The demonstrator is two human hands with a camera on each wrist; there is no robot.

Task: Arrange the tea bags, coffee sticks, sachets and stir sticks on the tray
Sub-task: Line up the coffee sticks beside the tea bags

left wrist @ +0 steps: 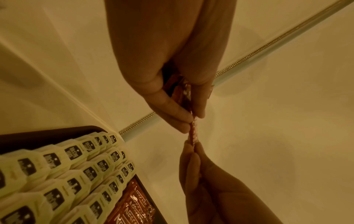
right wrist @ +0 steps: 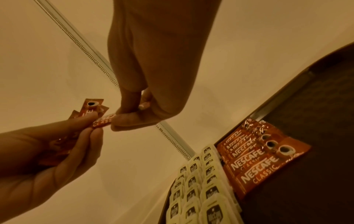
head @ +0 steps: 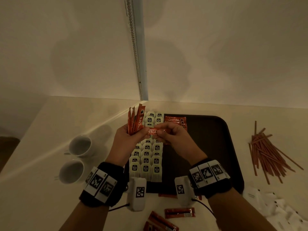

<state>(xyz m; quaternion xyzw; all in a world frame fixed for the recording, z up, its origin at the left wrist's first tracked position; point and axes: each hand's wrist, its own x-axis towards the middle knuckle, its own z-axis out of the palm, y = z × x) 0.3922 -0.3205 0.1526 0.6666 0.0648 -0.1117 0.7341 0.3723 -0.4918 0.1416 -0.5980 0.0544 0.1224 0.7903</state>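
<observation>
Loose coffee sticks (head: 179, 212) lie at the bottom centre of my head view, on the pale counter (head: 41, 197) below the dark tray (head: 208, 147); I can see more of them at the very bottom edge.

Above them my two wrists carry black bands with printed markers. My left hand (head: 128, 139) is clenched around a bunch of coffee sticks (head: 135, 119) that fans upward toward the upper middle of the frame. My right hand (head: 173, 135) pinches a single coffee stick (head: 154, 131), held crosswise between both hands over the tray; my left fingertips (right wrist: 93, 130) touch its other end.

On the tray, tea bags (head: 146, 157) stand in three overlapping columns along its left part, in the centre of the frame. Just to their right, at the tray's far end, a short stack of coffee sticks (head: 175, 120) lies flat; the right wrist view shows their printed faces up, touching the tea bag column.

At the right of the frame, off the tray, stir sticks (head: 266, 152) lie in a loose heap on the counter. White sachets (head: 275, 205) are scattered at the lower right.

Two white cups (head: 75, 159) sit at the left of the frame, beside the tray but apart from it.
</observation>
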